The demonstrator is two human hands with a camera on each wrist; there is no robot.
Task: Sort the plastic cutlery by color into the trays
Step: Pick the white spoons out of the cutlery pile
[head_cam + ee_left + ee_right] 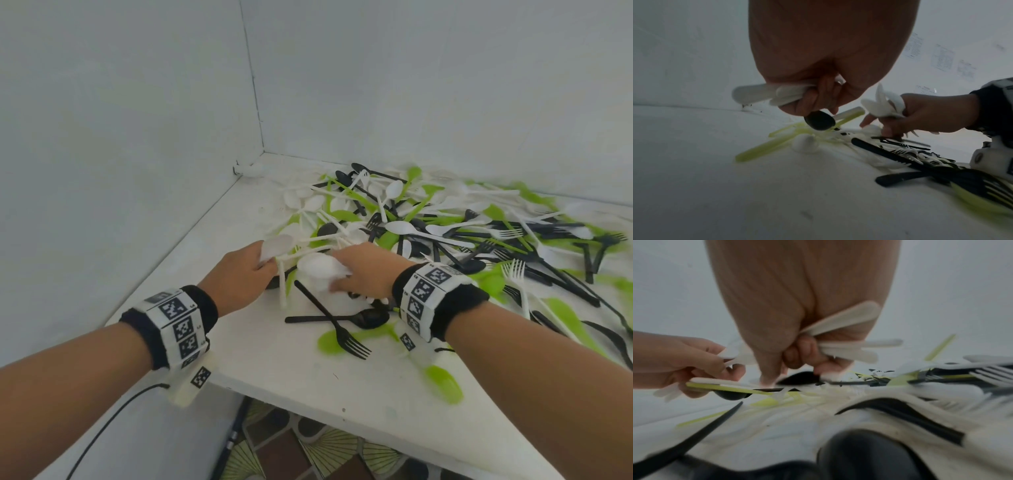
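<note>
A heap of white, green and black plastic cutlery (445, 222) covers the white table (205, 291). My left hand (263, 263) grips a bundle of white spoons (279, 245) at the pile's near left edge; their handles (760, 94) stick out of the fist, and a black spoon (820, 121) lies just under the fingers. Close beside it, my right hand (339, 281) holds another bunch of white spoons (320, 265), with their handles (849, 321) fanning out of the fist while the fingertips touch the pile. No tray is in view.
A black fork (342, 332) crosses a black spoon (370, 318) near my right wrist, and a green spoon (443, 383) lies by the table's front edge (308, 404). White walls (137, 137) close the left and back sides. A cable (113, 418) hangs from my left wrist.
</note>
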